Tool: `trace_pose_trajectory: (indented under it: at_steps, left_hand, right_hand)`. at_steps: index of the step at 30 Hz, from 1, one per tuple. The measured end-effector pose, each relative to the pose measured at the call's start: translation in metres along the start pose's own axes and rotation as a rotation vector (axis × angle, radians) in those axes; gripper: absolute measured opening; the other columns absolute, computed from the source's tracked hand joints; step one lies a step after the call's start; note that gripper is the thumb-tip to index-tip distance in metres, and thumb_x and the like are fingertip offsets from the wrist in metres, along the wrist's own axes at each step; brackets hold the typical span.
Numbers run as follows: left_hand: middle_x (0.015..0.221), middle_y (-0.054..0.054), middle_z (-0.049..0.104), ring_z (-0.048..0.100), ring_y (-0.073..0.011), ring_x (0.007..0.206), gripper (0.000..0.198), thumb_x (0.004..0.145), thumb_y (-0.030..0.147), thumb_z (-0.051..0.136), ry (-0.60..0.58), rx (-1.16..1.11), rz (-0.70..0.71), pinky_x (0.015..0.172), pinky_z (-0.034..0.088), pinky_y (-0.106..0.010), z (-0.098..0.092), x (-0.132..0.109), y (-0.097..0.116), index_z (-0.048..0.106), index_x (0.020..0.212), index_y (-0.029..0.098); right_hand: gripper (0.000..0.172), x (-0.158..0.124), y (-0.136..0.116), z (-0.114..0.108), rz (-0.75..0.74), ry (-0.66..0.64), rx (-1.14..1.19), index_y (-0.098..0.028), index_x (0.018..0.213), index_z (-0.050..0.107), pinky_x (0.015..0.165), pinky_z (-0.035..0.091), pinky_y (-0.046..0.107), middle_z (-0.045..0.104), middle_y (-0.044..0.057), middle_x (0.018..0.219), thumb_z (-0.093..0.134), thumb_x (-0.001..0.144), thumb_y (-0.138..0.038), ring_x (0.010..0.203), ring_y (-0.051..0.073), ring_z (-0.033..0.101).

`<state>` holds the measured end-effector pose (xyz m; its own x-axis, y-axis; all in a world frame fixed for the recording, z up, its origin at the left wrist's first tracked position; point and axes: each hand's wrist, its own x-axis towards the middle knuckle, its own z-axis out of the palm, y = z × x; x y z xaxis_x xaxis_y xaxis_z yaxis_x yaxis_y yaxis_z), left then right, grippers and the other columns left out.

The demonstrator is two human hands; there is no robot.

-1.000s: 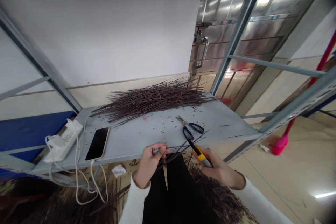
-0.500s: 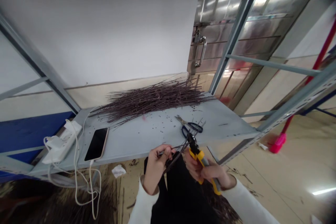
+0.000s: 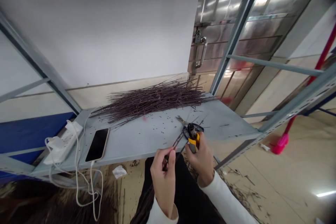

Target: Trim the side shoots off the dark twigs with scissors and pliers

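Thin dark twigs (image 3: 179, 139) are pinched between the thumb and fingers of my left hand (image 3: 165, 173), just off the shelf's front edge. My right hand (image 3: 201, 157) is closed around yellow-and-grey pliers (image 3: 193, 143), whose dark jaws point away from me at the shelf. Directly beyond the jaws lie scissors (image 3: 183, 120) with dark blue handles, partly covered by the pliers. A large pile of dark twigs (image 3: 154, 99) stretches along the back of the shelf. Small cut bits are scattered in front of it.
The grey metal shelf (image 3: 128, 143) carries a phone (image 3: 97, 144) and a white power strip (image 3: 64, 142) at left, with white cables hanging over the edge. Shelf posts (image 3: 237, 36) rise at both sides. Twig scraps and crumpled paper (image 3: 119, 171) lie on the floor.
The pliers have risen and turned, their jaws now over the scissors' handles. My left hand has shifted right and turned upright, still holding twigs.
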<state>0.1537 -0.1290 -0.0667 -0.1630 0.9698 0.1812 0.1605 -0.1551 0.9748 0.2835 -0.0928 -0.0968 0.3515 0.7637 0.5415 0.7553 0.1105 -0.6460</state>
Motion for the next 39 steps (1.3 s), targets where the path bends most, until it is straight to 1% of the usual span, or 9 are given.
trace_pose_trajectory:
  at_steps: [6, 12, 15, 18, 22, 25, 29, 34, 39]
  left_hand:
    - [0.076, -0.005, 0.068, 0.061, -0.0171, 0.066, 0.029, 0.085, 0.045, 0.055, -0.025, -0.051, -0.083, 0.06, 0.046, -0.023, 0.009, -0.007, 0.002, 0.066, 0.085, 0.019]
    - [0.058, 0.0, 0.059, 0.053, -0.0127, 0.051, 0.037, 0.085, 0.053, 0.051, -0.073, -0.142, -0.148, 0.049, 0.04, -0.021, 0.021, -0.018, 0.014, 0.061, 0.081, 0.018]
    - [0.07, -0.004, 0.066, 0.056, -0.0132, 0.056, 0.034, 0.087, 0.049, 0.05, -0.095, -0.122, -0.116, 0.055, 0.043, -0.021, 0.014, -0.011, 0.016, 0.061, 0.084, 0.017]
    - [0.095, -0.008, 0.072, 0.061, -0.0146, 0.065, 0.032, 0.089, 0.045, 0.049, -0.13, -0.07, -0.08, 0.063, 0.048, -0.023, 0.003, 0.004, 0.01, 0.064, 0.097, 0.018]
    - [0.12, -0.009, 0.066, 0.06, -0.0218, 0.108, 0.036, 0.091, 0.041, 0.048, -0.23, -0.099, -0.022, 0.094, 0.045, -0.03, -0.004, 0.016, 0.003, 0.064, 0.116, 0.02]
    - [0.117, -0.01, 0.068, 0.059, -0.0231, 0.112, 0.038, 0.092, 0.041, 0.046, -0.295, -0.11, -0.023, 0.099, 0.042, -0.033, -0.003, 0.015, 0.002, 0.066, 0.115, 0.019]
    - [0.101, -0.01, 0.072, 0.064, -0.023, 0.097, 0.036, 0.092, 0.043, 0.044, -0.201, -0.049, -0.028, 0.088, 0.047, -0.031, -0.004, 0.013, 0.004, 0.07, 0.101, 0.019]
    - [0.058, 0.0, 0.06, 0.054, -0.0165, 0.056, 0.037, 0.092, 0.046, 0.042, -0.202, 0.034, -0.028, 0.06, 0.041, -0.026, -0.016, 0.025, 0.0, 0.065, 0.085, 0.018]
    - [0.052, 0.004, 0.047, 0.044, -0.0146, 0.053, 0.035, 0.091, 0.045, 0.042, -0.285, -0.05, 0.011, 0.061, 0.035, -0.027, -0.023, 0.04, -0.005, 0.058, 0.076, 0.018]
  right_hand:
    - [0.026, 0.005, -0.007, 0.018, -0.007, 0.134, -0.133, -0.02, 0.1, 0.044, 0.054, 0.043, 0.031, 0.062, 0.008, 0.077, 0.047, 0.077, -0.031, 0.066, 0.025, 0.061]
    - [0.017, 0.01, -0.019, 0.021, 0.068, 0.176, 0.009, -0.022, 0.088, 0.041, 0.053, 0.042, 0.029, 0.057, 0.003, 0.068, 0.048, 0.074, -0.029, 0.059, 0.021, 0.056]
    - [0.018, 0.012, -0.019, 0.014, 0.042, 0.099, 0.08, -0.022, 0.087, 0.039, 0.051, 0.041, 0.029, 0.053, 0.0, 0.065, 0.047, 0.073, -0.029, 0.056, 0.02, 0.053]
    - [0.02, 0.013, -0.017, 0.004, -0.039, -0.006, 0.104, -0.022, 0.09, 0.038, 0.05, 0.041, 0.028, 0.052, -0.002, 0.064, 0.048, 0.073, -0.028, 0.054, 0.019, 0.052]
    - [0.024, 0.01, -0.019, -0.003, -0.086, -0.058, 0.108, -0.021, 0.095, 0.04, 0.053, 0.043, 0.028, 0.056, 0.0, 0.068, 0.049, 0.074, -0.029, 0.058, 0.02, 0.056]
    - [0.023, 0.009, -0.019, -0.003, -0.07, -0.04, 0.09, -0.021, 0.094, 0.041, 0.054, 0.044, 0.028, 0.058, 0.002, 0.069, 0.05, 0.075, -0.029, 0.06, 0.02, 0.058]
    - [0.023, 0.01, -0.015, -0.003, -0.075, -0.027, 0.011, -0.02, 0.093, 0.044, 0.05, 0.039, 0.028, 0.057, 0.002, 0.067, 0.049, 0.073, -0.029, 0.057, 0.02, 0.056]
    - [0.019, 0.014, -0.018, -0.024, -0.04, -0.337, 0.287, -0.019, 0.088, 0.047, 0.047, 0.032, 0.024, 0.043, -0.006, 0.054, 0.049, 0.07, -0.023, 0.046, 0.012, 0.039]
    - [0.011, 0.011, -0.025, -0.05, 0.141, -0.628, 0.616, -0.021, 0.072, 0.043, 0.048, 0.028, 0.022, 0.035, -0.006, 0.058, 0.05, 0.065, -0.017, 0.052, 0.009, 0.032]
